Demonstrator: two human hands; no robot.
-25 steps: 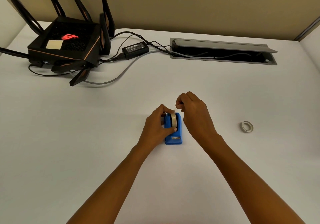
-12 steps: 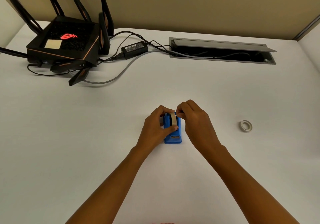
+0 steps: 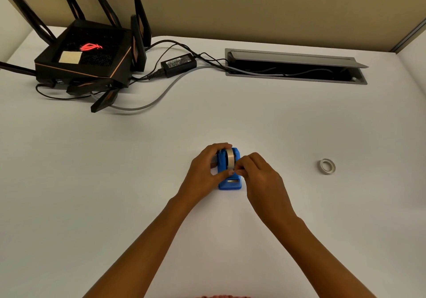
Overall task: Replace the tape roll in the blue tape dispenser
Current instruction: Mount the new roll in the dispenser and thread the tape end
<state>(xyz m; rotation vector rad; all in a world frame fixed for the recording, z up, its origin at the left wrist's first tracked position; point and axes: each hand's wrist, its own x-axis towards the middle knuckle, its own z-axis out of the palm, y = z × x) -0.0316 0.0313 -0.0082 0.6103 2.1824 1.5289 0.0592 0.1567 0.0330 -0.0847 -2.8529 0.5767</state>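
Observation:
The blue tape dispenser (image 3: 230, 183) stands on the white desk, its cutter end towards me. A pale tape roll (image 3: 229, 157) sits upright in it. My left hand (image 3: 205, 171) wraps around the dispenser's left side, fingers over the top and thumb at the front of the roll. My right hand (image 3: 260, 175) is at the dispenser's right, with thumb and forefinger pinched together at the roll's front, apparently on the tape's end. A second, thin whitish tape roll (image 3: 327, 165) lies flat on the desk to the right.
A black router (image 3: 85, 60) with tall antennas stands at the back left, with a power brick (image 3: 178, 63) and cables trailing right into an open grey cable tray (image 3: 295, 67) set into the desk. A beige partition rises behind.
My right hand came down from above the dispenser's back, along the roll to its front, fingers staying pinched. My left hand kept its hold on the dispenser.

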